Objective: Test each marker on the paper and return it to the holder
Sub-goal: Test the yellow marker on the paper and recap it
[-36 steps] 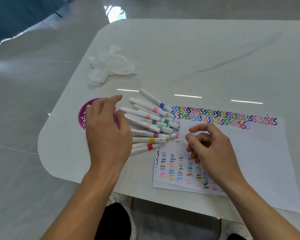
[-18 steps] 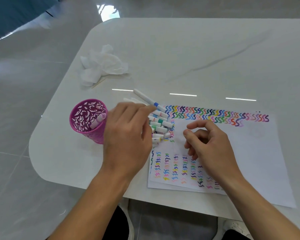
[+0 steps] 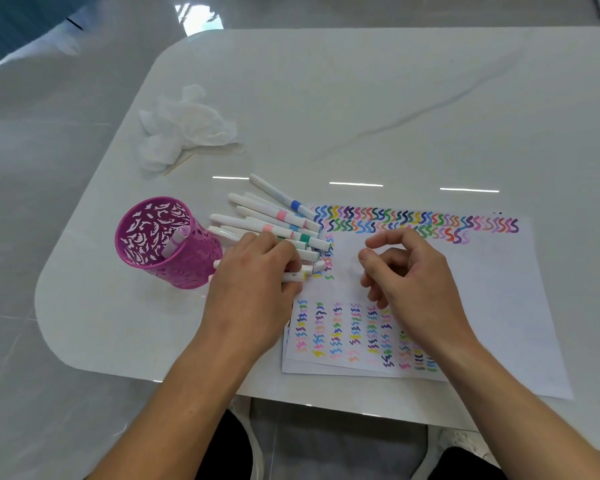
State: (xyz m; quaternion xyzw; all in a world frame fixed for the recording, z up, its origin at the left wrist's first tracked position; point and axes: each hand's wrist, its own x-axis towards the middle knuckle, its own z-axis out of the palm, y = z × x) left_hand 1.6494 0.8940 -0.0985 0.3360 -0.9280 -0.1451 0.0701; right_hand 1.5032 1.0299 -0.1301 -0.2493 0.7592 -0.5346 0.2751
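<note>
White tabletop beside the purple holder [image 3: 168,242] is carrying a pile of markers [image 3: 274,223], light, stiff, slippery plastic best pinched mid-barrel, as the left hand [image 3: 253,282] is closing on one and the right hand [image 3: 409,282] is hovering half-curled, holding nothing.

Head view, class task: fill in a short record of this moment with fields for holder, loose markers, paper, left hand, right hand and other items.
holder: pink cut-out cup, upright on the white table, one marker leaning inside
loose markers: pile of white markers lying between holder and paper
paper: white sheets with rows of coloured squiggles
left hand: left hand resting on the pile, fingers around a marker
right hand: right hand above the paper, fingers curled, holding nothing
other items: crumpled tissue on the table behind the holder
</note>
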